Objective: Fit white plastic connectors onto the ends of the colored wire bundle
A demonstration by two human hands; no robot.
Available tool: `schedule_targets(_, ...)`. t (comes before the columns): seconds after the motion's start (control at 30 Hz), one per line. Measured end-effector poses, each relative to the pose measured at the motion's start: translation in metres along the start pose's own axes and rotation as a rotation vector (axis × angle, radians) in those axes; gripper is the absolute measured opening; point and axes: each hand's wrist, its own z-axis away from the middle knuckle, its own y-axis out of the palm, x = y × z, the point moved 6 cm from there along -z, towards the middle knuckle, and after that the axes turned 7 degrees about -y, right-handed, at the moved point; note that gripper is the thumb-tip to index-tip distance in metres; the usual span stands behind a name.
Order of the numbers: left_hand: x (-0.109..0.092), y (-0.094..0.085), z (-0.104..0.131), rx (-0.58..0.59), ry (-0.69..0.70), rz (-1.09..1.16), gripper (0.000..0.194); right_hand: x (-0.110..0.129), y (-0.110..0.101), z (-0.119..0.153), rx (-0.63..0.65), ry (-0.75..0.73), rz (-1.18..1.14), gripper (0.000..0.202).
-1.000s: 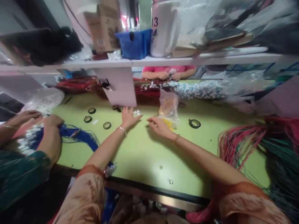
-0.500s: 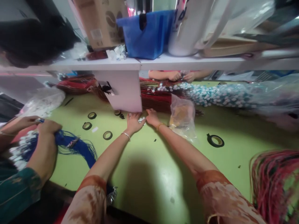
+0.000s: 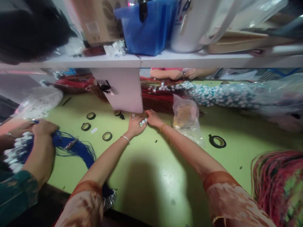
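Note:
My left hand (image 3: 137, 126) is at the foot of a white upright panel (image 3: 126, 91), its fingers curled round several small white pieces (image 3: 143, 122) that show by the thumb. They look like plastic connectors, but are too small to be sure. Just to the right, my right hand (image 3: 152, 118) reaches to the panel's lower corner with fingers bent and pressed together. Whatever its fingertips pinch is hidden. Beyond it lie dark red wires (image 3: 157, 102), and a clear bag with yellowish contents (image 3: 186, 116) rests by my right wrist.
Black tape rolls (image 3: 107, 136) lie left on the green table (image 3: 142, 151); another tape roll (image 3: 217, 142) lies right. At left, a co-worker's hands (image 3: 44, 127) hold blue wires (image 3: 80, 148). Red wires (image 3: 276, 183) hang at right. A shelf (image 3: 189, 60) carrying a blue bin (image 3: 146, 28) spans overhead.
My left hand's fingers have drawn in round the white pieces, after lying more spread on the table. My right hand stays beside it. The whole view has shifted slightly.

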Motion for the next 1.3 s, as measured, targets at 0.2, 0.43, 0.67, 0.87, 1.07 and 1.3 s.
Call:
schedule_targets(0.2,0.003,0.000,-0.002,-0.017,-0.045,-0.022,0.040,-0.004,-0.003,-0.022,0.027,0.055,0.022,0.048)
schedule_targets(0.43,0.007,0.000,-0.006,-0.012,-0.088,-0.058,0.046,-0.009,-0.007,-0.025,0.019,0.029,-0.008,0.034)
schedule_targets(0.67,0.006,0.001,-0.006,0.016,-0.053,-0.043,0.039,-0.022,-0.012,-0.018,0.002,0.008,-0.088,0.042)
schedule_targets(0.87,0.000,0.000,-0.001,0.052,0.057,-0.009,0.036,-0.016,-0.012,-0.015,0.040,-0.056,-0.124,0.043)
schedule_targets(1.07,-0.003,-0.007,0.020,0.070,0.129,-0.001,0.028,0.004,-0.015,0.003,0.083,-0.156,-0.026,0.028)
schedule_targets(1.3,0.019,-0.025,0.027,-0.097,-0.025,0.035,0.057,0.018,-0.015,0.039,0.109,-0.128,0.033,0.022)
